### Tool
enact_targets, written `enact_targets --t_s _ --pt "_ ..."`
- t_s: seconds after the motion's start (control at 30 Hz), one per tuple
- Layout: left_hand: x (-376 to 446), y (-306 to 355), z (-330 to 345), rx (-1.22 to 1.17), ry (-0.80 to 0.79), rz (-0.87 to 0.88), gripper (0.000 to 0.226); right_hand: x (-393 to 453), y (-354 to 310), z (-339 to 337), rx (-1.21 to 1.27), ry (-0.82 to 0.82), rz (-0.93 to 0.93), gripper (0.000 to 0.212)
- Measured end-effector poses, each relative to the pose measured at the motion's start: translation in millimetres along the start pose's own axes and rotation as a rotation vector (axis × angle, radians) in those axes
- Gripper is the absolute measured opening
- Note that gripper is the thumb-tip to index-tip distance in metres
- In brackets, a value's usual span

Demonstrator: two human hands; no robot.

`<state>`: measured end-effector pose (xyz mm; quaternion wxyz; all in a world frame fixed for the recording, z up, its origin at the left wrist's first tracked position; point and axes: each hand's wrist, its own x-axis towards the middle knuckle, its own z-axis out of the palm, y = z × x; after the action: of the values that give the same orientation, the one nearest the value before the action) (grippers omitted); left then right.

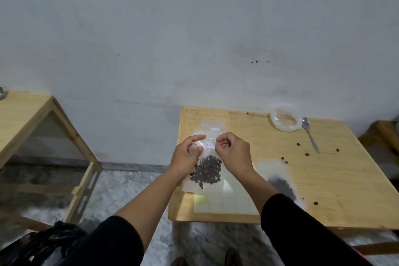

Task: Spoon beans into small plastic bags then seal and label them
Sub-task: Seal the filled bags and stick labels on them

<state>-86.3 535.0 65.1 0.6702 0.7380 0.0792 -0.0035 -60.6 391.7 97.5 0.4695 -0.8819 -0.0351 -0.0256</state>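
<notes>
A small clear plastic bag of dark beans hangs above the left part of the wooden table. My left hand pinches its top edge at the left, and my right hand pinches the top at the right. A white label with writing sits on the bag between my hands. A second bean-filled bag lies flat on the table under my right forearm. Another labelled flat bag lies behind my hands. Near the table's back right lie a metal spoon and a clear plastic container.
Several loose beans are scattered over the table's right half. A gridded label sheet lies at the front edge. Another wooden table stands to the left, a black bag on the floor below it.
</notes>
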Motion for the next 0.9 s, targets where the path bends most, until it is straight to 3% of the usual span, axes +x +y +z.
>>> enact_targets --t_s 0.3,0.47,0.63,0.77,0.9 --pt "-4.0 3.4 5.9 -0.017 0.082 -0.007 0.016 -6.0 -0.8 -0.3 -0.082 0.002 -0.049 0.007" --pt "-3.8 5.0 11.9 -0.018 0.146 -0.029 0.016 -14.7 4.4 2.1 -0.073 0.094 -0.084 0.010" --pt "-5.3 7.1 17.6 -0.036 0.176 -0.039 0.016 -23.5 8.2 2.6 0.174 0.071 0.095 0.009" --pt "-8.5 9.2 21.2 -0.049 0.093 0.015 0.019 -24.7 7.1 0.6 0.390 0.031 0.230 0.010" --pt "-9.8 9.2 21.5 -0.031 0.038 0.047 0.018 -22.7 8.0 0.5 0.450 0.074 0.283 0.013"
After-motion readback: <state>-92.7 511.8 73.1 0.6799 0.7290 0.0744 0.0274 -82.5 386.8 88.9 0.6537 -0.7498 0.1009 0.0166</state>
